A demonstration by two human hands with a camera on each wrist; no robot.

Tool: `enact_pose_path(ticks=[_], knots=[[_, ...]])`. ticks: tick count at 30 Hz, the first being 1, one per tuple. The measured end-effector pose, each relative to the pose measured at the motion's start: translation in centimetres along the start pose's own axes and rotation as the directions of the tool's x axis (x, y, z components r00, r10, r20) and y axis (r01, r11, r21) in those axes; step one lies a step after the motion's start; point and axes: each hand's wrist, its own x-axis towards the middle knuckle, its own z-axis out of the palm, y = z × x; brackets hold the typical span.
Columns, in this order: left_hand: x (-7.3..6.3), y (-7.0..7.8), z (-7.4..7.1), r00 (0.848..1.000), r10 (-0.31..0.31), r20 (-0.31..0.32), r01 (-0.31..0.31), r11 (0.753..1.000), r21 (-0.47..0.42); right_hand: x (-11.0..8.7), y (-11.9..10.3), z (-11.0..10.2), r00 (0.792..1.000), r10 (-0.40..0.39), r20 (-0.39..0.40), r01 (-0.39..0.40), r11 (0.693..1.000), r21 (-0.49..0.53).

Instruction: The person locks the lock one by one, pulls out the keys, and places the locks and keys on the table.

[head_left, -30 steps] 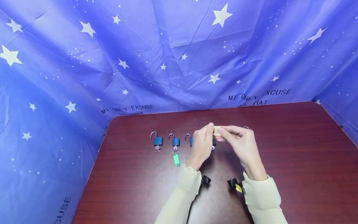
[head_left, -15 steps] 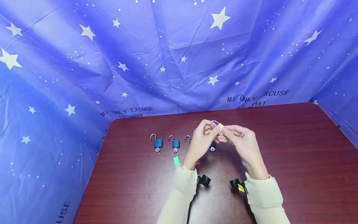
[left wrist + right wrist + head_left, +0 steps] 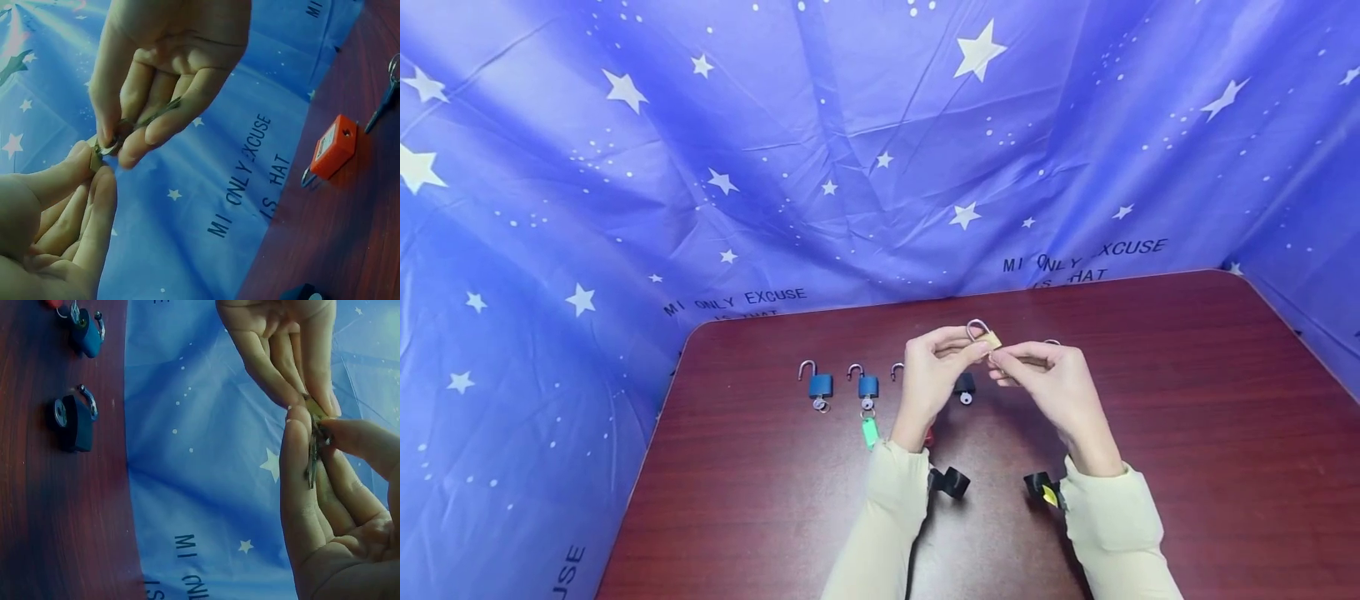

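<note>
- Blue star-printed curtain (image 3: 850,125) hangs behind the dark red tabletop (image 3: 1195,417).
- Brass padlock (image 3: 991,342) is above the tabletop, pinched in the grip of the left hand (image 3: 931,367).
- Grip of the right hand (image 3: 1051,375) pinches keys (image 3: 312,465) beside it.
- Blue padlocks (image 3: 821,386) lie leftward, shackles open.

Blue padlocks (image 3: 868,387) block L of L hand (image 3: 928,379); table (image 3: 1240,433) R end has rm.

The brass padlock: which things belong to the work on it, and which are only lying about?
In the work, seemingly:
brass padlock
keys
left hand
right hand

Lying about:
blue padlocks
black padlock
red padlock
key beside it
green tag
</note>
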Motion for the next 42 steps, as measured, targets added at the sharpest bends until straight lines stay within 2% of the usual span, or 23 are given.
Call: enact_pose_path(ticks=[2, 6, 8, 9, 12, 14, 17, 19, 22, 25, 28, 31, 32, 34, 38, 39, 42], knots=[[0.2, -0.1, -0.1, 1.000, -0.005, -0.025, 0.004, 0.999, -0.036, 0.0, 0.1, -0.2, 1.000, 0.008, 0.011, -0.008, 0.999, -0.040], [0.7, -0.3, -0.7, 0.991, -0.008, -0.134, -0.005, 0.996, -0.093, -0.2, 0.2, -1.2, 0.997, 0.056, 0.055, -0.051, 0.994, -0.101], [0.9, -0.4, -0.8, 0.988, -0.011, -0.152, -0.001, 0.997, -0.079, -0.3, 0.2, -1.9, 0.995, 0.078, 0.069, -0.070, 0.991, -0.113], [0.9, -0.5, -0.8, 0.990, -0.015, -0.141, 0.005, 0.998, -0.068, -0.3, 0.2, -2.2, 0.993, 0.087, 0.074, -0.078, 0.990, -0.121], [0.9, -0.9, -0.1, 0.997, -0.022, -0.073, 0.026, 0.998, 0.049, -0.4, 0.1, -3.1, 0.992, 0.094, 0.084, -0.077, 0.981, -0.180], [0.9, -1.2, 0.4, 0.998, -0.022, -0.055, 0.031, 0.986, 0.161, -0.5, 0.1, -3.5, 0.990, 0.102, 0.096, -0.077, 0.969, -0.236], [0.7, -1.8, 0.9, 0.998, -0.020, -0.066, 0.040, 0.946, 0.322, -0.4, 0.3, -4.0, 0.984, 0.130, 0.123, -0.082, 0.938, -0.336], [0.6, -2.1, 1.2, 0.997, -0.015, -0.071, 0.041, 0.920, 0.391, -0.3, 0.6, -4.3, 0.978, 0.155, 0.143, -0.083, 0.906, -0.415], [0.4, -2.6, 1.6, 0.998, -0.029, -0.064, 0.054, 0.891, 0.452, -0.2, 1.3, -4.4, 0.966, 0.189, 0.177, -0.073, 0.853, -0.517], [0.3, -3.1, 1.9, 0.995, -0.073, -0.063, 0.096, 0.845, 0.526, -0.1, 2.1, -4.2, 0.957, 0.212, 0.196, -0.062, 0.813, -0.578], [0.3, -3.7, 2.2, 0.991, -0.119, -0.063, 0.133, 0.798, 0.588, -0.1, 2.7, -3.8, 0.954, 0.247, 0.171, -0.094, 0.787, -0.610], [0.3, -4.3, 2.7, 0.990, -0.130, -0.058, 0.136, 0.752, 0.645, 0.0, 3.2, -3.4, 0.954, 0.265, 0.140, -0.109, 0.740, -0.663], [0.3, -4.4, 2.8, 0.990, -0.129, -0.057, 0.134, 0.736, 0.664, 0.0, 3.4, -3.4, 0.954, 0.270, 0.129, -0.112, 0.720, -0.685], [0.3, -4.8, 3.2, 0.991, -0.120, -0.054, 0.122, 0.680, 0.723, 0.1, 3.7, -3.2, 0.956, 0.269, 0.114, -0.103, 0.677, -0.729], [0.2, -5.4, 4.0, 0.994, -0.098, -0.055, 0.101, 0.570, 0.815, 0.3, 4.3, -2.9, 0.951, 0.292, 0.101, -0.107, 0.617, -0.779], [0.2, -5.5, 4.2, 0.994, -0.093, -0.053, 0.096, 0.552, 0.828, 0.3, 4.4, -2.8, 0.949, 0.298, 0.101, -0.108, 0.609, -0.785], [0.1, -5.8, 4.5, 0.995, -0.083, -0.053, 0.089, 0.529, 0.844, 0.4, 4.5, -2.6, 0.947, 0.303, 0.103, -0.103, 0.595, -0.797]])
